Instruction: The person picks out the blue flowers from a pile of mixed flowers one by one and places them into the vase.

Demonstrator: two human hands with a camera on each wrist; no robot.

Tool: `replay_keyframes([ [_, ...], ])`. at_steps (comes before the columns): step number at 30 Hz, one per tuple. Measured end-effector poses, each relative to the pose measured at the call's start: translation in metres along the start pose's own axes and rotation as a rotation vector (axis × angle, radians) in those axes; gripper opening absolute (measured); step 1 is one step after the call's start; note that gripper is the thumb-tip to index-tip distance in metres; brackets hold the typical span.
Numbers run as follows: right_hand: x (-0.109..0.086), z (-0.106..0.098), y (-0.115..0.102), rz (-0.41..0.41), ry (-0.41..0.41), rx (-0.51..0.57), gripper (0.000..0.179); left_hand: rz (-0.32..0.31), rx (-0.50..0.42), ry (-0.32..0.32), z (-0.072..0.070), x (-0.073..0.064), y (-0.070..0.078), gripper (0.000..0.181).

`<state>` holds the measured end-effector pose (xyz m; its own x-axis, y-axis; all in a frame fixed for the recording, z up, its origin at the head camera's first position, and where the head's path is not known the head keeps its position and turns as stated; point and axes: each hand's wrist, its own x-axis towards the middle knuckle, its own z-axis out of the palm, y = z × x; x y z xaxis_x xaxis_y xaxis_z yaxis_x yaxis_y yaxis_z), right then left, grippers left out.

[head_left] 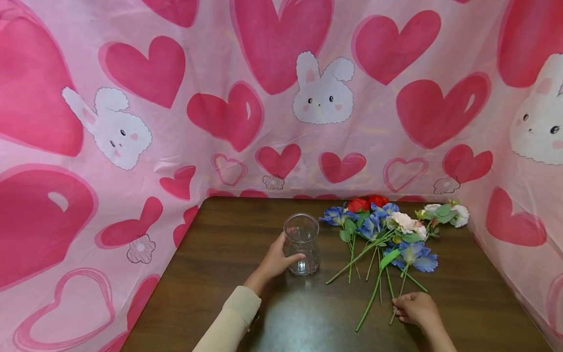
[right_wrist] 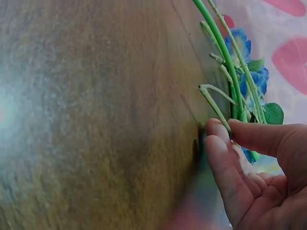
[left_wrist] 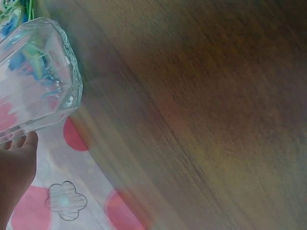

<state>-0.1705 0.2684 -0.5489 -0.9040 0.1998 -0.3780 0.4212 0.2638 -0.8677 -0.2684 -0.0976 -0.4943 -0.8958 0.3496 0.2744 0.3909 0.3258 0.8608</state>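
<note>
A clear glass vase point(head_left: 310, 255) with a flared rim stands on the wooden table. My left hand point(head_left: 276, 258) grips its left side, thumb across the front, other fingers partly hidden behind the glass. In the left wrist view the vase point(left_wrist: 72, 91) shows its faceted base above the hand point(left_wrist: 18, 165). On the right, my right hand point(head_left: 419, 310) pinches the thin stem of a blue flower point(head_left: 418, 256) near its lower end. The right wrist view shows thumb and index finger meeting on that stem point(right_wrist: 214, 106), whose cut end sticks out past them.
Behind the pinched stem lies a loose pile of red flowers point(head_left: 359, 204), blue flowers point(head_left: 370, 226), pale pink flowers point(head_left: 402, 222) and white flowers point(head_left: 460, 216). Their green stems point(head_left: 368, 303) point toward the near side. A pink cloth point(head_left: 272, 132) with hearts and rabbits hangs around the table point(head_left: 228, 234).
</note>
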Motion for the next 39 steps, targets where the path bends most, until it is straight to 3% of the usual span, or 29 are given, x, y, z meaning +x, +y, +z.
replay_keyframes([
  [17, -0.002, 0.007, 0.004, -0.031, 0.051, 0.117, 0.02, 0.009, 0.005, -0.001, 0.001, 0.001, -0.004, 0.073],
  [25, -0.006, 0.013, 0.0, -0.053, 0.074, 0.168, 0.028, -0.009, 0.023, 0.022, 0.01, 0.008, -0.043, 0.077],
  [39, -0.01, 0.023, -0.005, -0.042, 0.09, 0.254, 0.03, -0.027, 0.023, 0.012, 0.009, 0.008, -0.044, 0.077],
])
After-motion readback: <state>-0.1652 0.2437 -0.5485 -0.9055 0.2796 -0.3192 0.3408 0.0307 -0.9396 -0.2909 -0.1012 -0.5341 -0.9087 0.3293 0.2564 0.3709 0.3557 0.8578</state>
